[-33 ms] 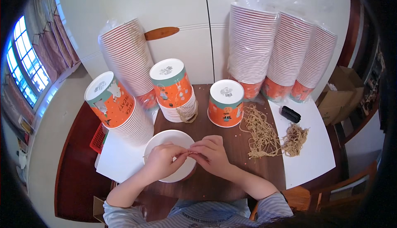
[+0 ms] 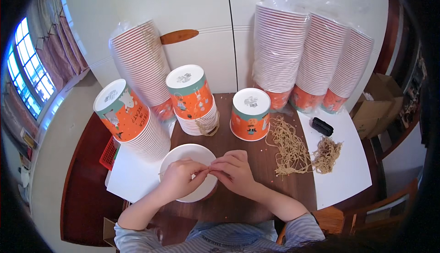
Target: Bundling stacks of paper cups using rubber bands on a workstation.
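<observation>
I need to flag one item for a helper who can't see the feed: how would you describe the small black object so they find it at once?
Start at the dark wooden table, then go to the white sheet on its right side. Near the sheet's top edge lies the small black object, just above the smaller tan string bundle. It is the only black item there.

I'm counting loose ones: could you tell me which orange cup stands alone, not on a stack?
The orange cup nearest the twine pile; it sits upside down, singly.

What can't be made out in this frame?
Head view only:
- What the fingertips pinch: too thin, hidden between left hand and right hand.
- Cup interior: covered by the hands.
- Black object: too small to identify.
- Rear stacks: blurred by plastic wrap.
</observation>
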`<state>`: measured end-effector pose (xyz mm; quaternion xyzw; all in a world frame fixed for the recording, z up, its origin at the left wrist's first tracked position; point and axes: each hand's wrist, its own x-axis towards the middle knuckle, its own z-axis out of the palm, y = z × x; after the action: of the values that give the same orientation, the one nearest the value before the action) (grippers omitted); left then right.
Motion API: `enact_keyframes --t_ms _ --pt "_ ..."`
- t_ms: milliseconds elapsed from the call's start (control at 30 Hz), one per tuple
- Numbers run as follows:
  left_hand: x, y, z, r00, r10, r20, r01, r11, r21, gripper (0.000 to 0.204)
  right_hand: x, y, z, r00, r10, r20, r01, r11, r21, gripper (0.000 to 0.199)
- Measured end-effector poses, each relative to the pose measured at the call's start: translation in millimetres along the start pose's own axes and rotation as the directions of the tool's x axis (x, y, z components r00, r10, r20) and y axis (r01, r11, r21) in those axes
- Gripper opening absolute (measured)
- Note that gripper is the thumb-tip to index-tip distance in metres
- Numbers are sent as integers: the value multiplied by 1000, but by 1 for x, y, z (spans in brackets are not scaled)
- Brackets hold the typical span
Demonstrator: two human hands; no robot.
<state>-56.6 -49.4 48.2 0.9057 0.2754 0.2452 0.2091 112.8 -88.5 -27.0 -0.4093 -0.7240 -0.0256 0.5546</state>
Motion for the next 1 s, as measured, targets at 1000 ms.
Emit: enact_keyframes --t_ms 1000 --pt "-18 -26 -21 947 -242 -211 179 943 -280 5 -46 41 3 930 345 126 -367 848 381 12"
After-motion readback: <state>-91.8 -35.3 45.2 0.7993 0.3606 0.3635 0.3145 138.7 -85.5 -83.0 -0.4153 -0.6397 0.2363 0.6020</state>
